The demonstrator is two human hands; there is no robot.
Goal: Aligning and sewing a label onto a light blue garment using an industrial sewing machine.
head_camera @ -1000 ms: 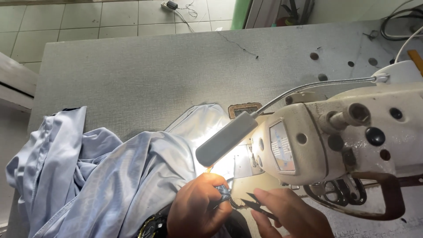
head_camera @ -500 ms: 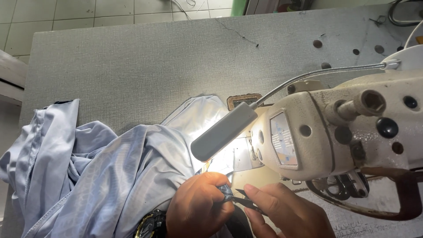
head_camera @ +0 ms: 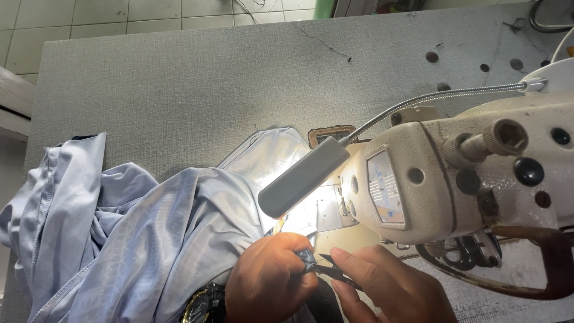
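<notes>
The left hand (head_camera: 272, 278) pinches a fold of pale blue fabric (head_camera: 149, 239). The right hand (head_camera: 388, 287) grips dark snips (head_camera: 335, 270), lying left-right, tips pointing left at the fold, beneath the sewing machine (head_camera: 454, 173) lamp (head_camera: 302, 176).

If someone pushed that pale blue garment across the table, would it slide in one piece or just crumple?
The pale blue garment would probably crumple: it already lies in soft folds and drapes over the table edge. It looks thin and light, so likely floppy when lifted. The left hand pinches a bit beside the right hand, suggesting it gathers easily.
</notes>
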